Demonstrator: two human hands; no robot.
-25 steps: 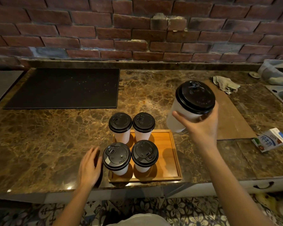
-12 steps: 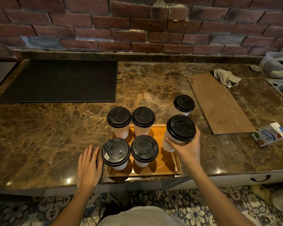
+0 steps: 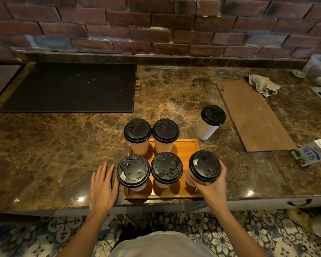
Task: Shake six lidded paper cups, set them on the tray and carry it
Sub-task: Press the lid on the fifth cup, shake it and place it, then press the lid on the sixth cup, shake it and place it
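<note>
My right hand [image 3: 210,186] is curled around a cup [image 3: 204,166] at the front right corner of the tray [image 3: 188,145]. My left hand [image 3: 102,184] lies flat on the table [image 3: 63,145], fingers straight, just beside the tray. Four other cups [image 3: 166,168] stand on the tray. The last cup [image 3: 209,123] stands on the table behind it.

Blk mat [image 3: 69,86] back L; wood board [image 3: 252,115], rag [image 3: 263,86], milk carton [image 3: 311,152] R; brick wall [image 3: 156,25].

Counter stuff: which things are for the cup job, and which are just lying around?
For the job: tray; four cups standing on it; fifth cup, gripped by the right hand at the tray's right side; sixth cup on the counter behind; left hand flat beside the tray.
Lying about: black mat; wooden board; rag; milk carton.
</note>
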